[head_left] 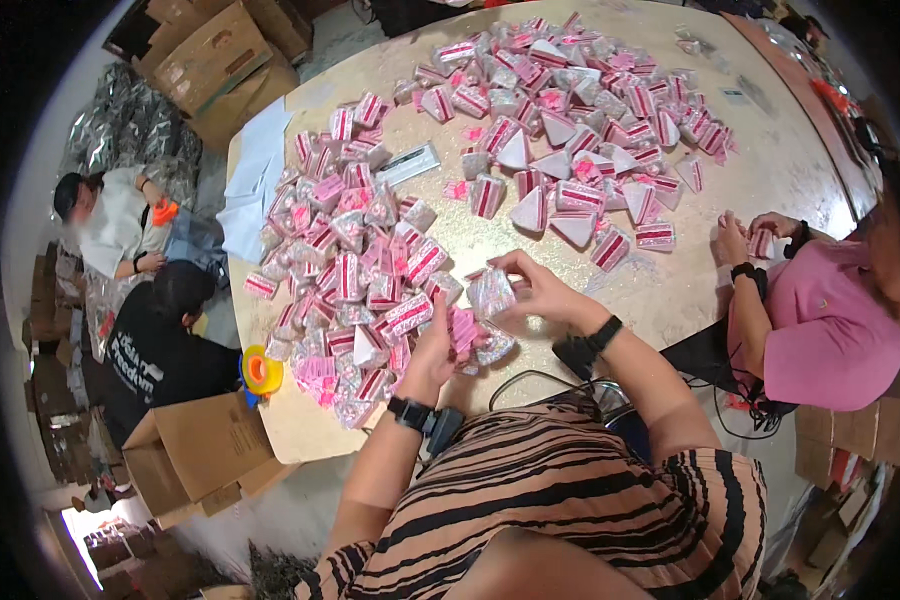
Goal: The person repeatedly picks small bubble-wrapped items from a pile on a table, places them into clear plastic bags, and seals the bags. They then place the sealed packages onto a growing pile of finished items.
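In front of my body, my right hand (547,292) grips a wedge-shaped piece in glittery clear wrap (491,292) between thumb and fingers. My left hand (431,350) is closed on a pink printed card (463,329), just below and left of that wedge. Glittery clear wrapping (494,347) shows beside the left fingertips; whether it hangs from the held things or lies on the table, I cannot tell. Close by my left hand spreads a pile of wrapped, cake-slice-shaped pieces (347,277), white with red stripes and pink tags.
A second heap of cake-slice-shaped pieces (574,196) covers the far part of the pale table (660,290). A tape roll (261,370) sits at the left edge, above an open cardboard box (205,450). At the right, a person in pink (820,320) handles a piece. Cables (755,405) hang nearby.
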`<state>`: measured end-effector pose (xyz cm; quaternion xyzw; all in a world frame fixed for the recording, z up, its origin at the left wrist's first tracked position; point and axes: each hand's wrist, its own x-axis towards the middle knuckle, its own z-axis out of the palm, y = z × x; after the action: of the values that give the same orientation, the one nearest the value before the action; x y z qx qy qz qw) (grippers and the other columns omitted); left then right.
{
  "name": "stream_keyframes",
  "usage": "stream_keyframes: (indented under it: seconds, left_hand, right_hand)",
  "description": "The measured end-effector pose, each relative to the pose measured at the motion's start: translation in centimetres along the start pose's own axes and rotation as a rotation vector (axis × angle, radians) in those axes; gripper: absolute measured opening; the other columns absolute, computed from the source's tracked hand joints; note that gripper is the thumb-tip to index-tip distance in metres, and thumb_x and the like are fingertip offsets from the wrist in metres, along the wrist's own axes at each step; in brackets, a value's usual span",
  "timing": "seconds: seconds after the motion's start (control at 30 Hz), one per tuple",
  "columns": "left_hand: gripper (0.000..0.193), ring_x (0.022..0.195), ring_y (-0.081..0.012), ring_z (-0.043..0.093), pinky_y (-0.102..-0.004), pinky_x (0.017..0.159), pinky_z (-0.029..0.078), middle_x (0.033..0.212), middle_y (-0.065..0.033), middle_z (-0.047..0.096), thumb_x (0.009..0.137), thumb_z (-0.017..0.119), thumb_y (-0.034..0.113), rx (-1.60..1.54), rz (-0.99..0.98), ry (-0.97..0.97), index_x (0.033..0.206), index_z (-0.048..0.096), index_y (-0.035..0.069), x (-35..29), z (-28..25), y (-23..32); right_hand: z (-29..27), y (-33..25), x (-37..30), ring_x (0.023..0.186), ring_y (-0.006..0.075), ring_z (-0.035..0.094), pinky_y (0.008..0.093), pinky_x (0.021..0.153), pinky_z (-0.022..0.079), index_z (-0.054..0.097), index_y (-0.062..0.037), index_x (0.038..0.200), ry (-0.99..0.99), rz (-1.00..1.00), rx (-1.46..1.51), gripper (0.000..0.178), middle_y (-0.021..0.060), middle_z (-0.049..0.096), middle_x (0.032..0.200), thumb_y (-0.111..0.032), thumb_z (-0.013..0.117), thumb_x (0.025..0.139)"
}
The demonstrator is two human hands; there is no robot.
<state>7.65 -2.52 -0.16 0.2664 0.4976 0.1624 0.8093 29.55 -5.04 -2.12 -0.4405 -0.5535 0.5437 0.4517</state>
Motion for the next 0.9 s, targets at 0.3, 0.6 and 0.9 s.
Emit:
stream_keyframes:
  seconds: [0.3,0.6,0.9]
  left_hand:
    - [0.020,0.070,-0.0127,0.060,-0.0220,0.057,0.047,0.086,-0.0057,0.062,0.088,0.058,0.019,-0.172,0.153,0.001,0.101,0.059,0.002,0.6,1.3,-0.4]
    - [0.030,0.075,-0.0109,0.059,-0.0207,0.065,0.047,0.091,-0.0036,0.061,0.090,0.057,0.024,0.185,0.375,-0.160,0.110,0.055,0.002,0.3,2.2,-0.1]
    - [0.063,0.055,-0.0127,0.055,-0.0246,0.050,0.043,0.074,-0.0055,0.061,0.096,0.014,0.050,0.524,0.365,-0.040,0.090,0.059,0.006,-0.3,3.1,0.1]
  right_hand:
    - [3.2,-6.1,-2.1,0.094,0.0209,0.055,0.0311,0.080,0.044,0.053,-0.0057,0.107,-0.312,-0.523,-0.477,0.051,0.0091,0.054,0.101,-0.015,0.075,0.062]
    - [1.5,-5.5,0.2,0.070,0.0110,0.050,0.0244,0.062,0.041,0.062,-0.0006,0.087,0.099,-0.059,-0.151,0.014,0.0034,0.057,0.080,-0.012,0.065,0.079]
    - [2.9,-8.3,-0.2,0.072,0.0314,0.055,0.0368,0.064,0.044,0.058,-0.0003,0.090,-0.031,-0.327,-0.622,0.013,0.0138,0.054,0.077,-0.005,0.061,0.077]
